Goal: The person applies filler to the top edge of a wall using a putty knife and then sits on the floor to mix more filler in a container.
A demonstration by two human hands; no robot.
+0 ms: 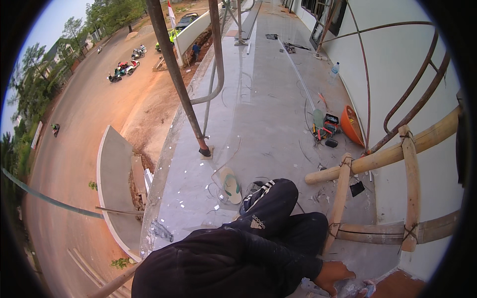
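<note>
My left hand (334, 277) comes out of a dark sleeve at the lower right edge. It reaches toward a whitish-grey, smeared mass (354, 288) whose kind I cannot make out. On the other side of that mass, bare skin that seems to be my right hand (400, 286) is cut off by the picture's edge. The fingers of both hands are mostly hidden. My bent knees in dark trousers (283, 196) are close by. A pale flip-flop (230, 186) with green straps lies on the floor beyond them.
A bamboo ladder (382, 160) with wired rungs stands at the right, by a white wall (402, 69). Beyond it lie an orange hard hat (352, 126), hand tools (324, 131) and a water bottle (334, 68). Scaffold poles (174, 64) rise near the left floor edge, above a dirt road (74, 149).
</note>
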